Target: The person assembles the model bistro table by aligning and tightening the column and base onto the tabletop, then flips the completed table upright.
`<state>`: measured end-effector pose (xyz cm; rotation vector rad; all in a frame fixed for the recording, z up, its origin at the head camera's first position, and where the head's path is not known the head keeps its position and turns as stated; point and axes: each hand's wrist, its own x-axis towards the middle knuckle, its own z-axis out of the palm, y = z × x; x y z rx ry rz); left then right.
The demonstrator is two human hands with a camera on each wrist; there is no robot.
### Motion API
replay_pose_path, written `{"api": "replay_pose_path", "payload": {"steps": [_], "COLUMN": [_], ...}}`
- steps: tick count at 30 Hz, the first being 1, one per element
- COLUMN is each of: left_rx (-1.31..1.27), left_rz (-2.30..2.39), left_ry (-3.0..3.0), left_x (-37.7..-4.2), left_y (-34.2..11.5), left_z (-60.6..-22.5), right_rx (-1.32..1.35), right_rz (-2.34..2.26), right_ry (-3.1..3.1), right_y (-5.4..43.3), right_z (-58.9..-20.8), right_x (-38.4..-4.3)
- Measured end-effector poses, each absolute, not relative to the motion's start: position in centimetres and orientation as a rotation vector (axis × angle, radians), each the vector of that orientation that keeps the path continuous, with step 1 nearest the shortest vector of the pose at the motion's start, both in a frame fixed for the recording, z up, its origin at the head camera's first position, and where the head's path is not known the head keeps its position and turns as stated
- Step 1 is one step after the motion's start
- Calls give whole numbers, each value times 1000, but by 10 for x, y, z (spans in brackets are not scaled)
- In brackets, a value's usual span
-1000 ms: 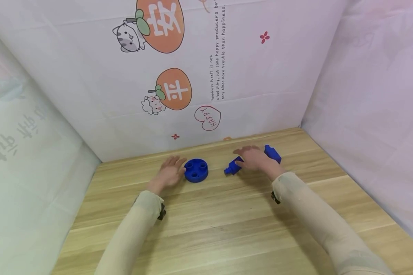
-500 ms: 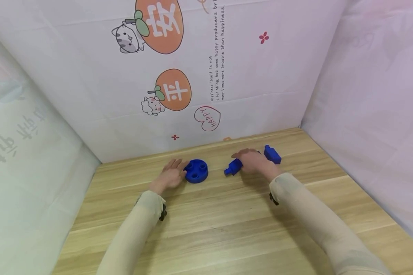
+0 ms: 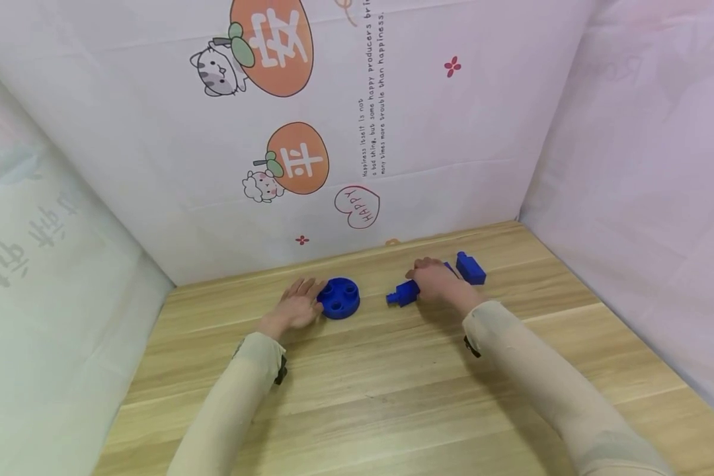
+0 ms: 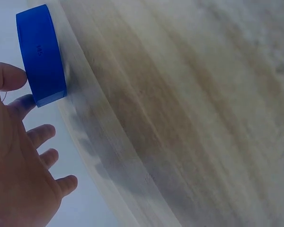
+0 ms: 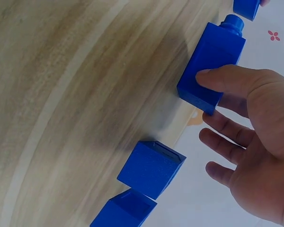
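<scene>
On the left, the left hand (image 3: 297, 307) has its fingers spread, thumb and forefinger against the edge of the blue disc (image 3: 341, 295), which sits flat on the tabletop (image 3: 363, 390). Next along, a necked blue block (image 3: 407, 293), neck towards the disc, is pinched by the right hand (image 3: 437, 281) (thumb clearly on its side!). Then a second block (image 5: 150, 170), partly hidden from above, and, farthest right, a third block (image 3: 471, 269).
</scene>
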<state>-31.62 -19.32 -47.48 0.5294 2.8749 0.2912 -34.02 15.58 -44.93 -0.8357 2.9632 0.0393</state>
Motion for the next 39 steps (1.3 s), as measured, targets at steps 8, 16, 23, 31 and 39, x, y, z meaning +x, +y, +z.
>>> {"api": "replay_pose_path", "payload": {"steps": [8, 16, 23, 31, 39], "left_rx": [548, 545, 546, 538, 533], "left_rz": [353, 365, 364, 402, 370], "left_ry": [2857, 2878, 2866, 2890, 2889], "left_x": [-317, -320, -318, -316, -317], "left_y": [-194, -194, -190, -186, -181], "left_z": [-477, -480, -481, -480, -482], "right_rx": [-817, -823, -820, -852, -924], "right_rz": [25, -251, -352, -457, -558], "right_ry": [2966, 2959, 2974, 2986, 2968], "right_y": [158, 153, 145, 132, 114], "right_z": [-447, -430, -423, -413, -400], "right_x": [-338, -337, -336, -333, -329]}}
